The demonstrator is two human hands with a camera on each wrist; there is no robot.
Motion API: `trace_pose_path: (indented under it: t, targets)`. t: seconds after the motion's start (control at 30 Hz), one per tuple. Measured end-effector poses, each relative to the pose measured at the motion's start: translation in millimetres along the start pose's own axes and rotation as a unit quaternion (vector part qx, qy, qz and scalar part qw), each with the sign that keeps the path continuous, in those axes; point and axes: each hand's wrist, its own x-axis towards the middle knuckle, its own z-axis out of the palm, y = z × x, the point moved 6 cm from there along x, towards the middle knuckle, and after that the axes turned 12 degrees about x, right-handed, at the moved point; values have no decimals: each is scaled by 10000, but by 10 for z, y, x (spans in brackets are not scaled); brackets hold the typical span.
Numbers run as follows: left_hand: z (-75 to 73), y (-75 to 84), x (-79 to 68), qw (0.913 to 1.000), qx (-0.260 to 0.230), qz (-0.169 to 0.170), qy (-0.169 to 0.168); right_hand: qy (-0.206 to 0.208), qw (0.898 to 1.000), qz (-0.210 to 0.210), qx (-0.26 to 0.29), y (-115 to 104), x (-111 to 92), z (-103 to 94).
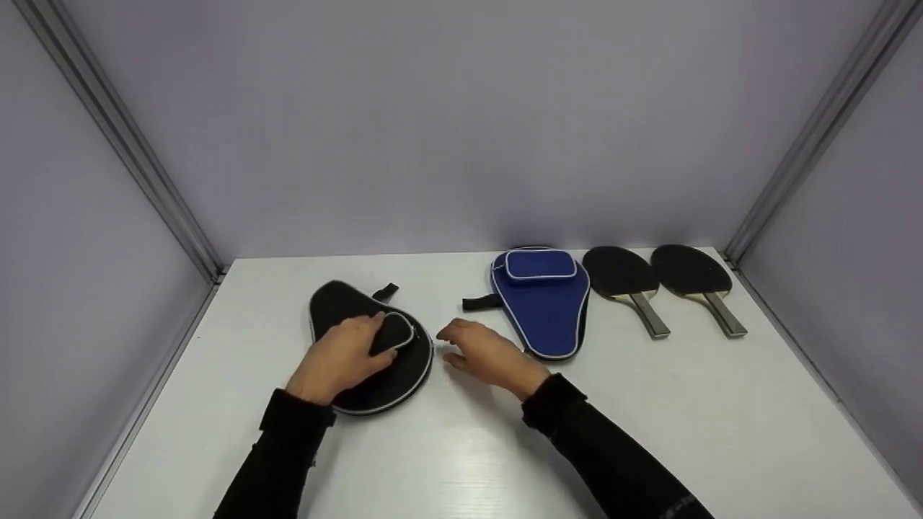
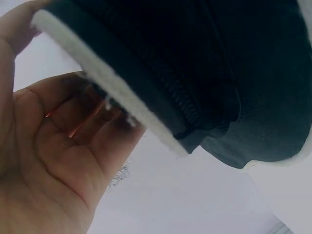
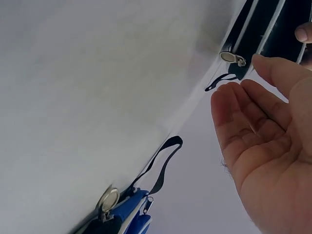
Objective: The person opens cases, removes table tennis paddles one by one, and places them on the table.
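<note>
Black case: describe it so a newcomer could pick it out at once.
On the white table, look to the left half, where the person's left hand grips a small pocket. That pocket belongs to the black case, pear-shaped with pale edging. Unlike the blue case, it has its wide end nearer the person.

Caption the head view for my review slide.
Left hand grips a black case, right hand near its edge; a blue case and two paddles lie right of the black case.

Both arms (image 1: 277, 454) extend forward, left fingers (image 1: 368, 324) bent in a grip, right fingers (image 1: 460, 330) loosely curved.
</note>
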Motion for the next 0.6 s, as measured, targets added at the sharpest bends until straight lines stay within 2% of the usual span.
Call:
trace_pose_path:
  t: [0.3,0.6]
  targets:
    - [-20,93,-20,9999,-55,85,39,164,9998,100,61,-24,50,-1]
    - [-22,97,-33,9999,39,74,118,314,9990,328,34,-30,85,-17]
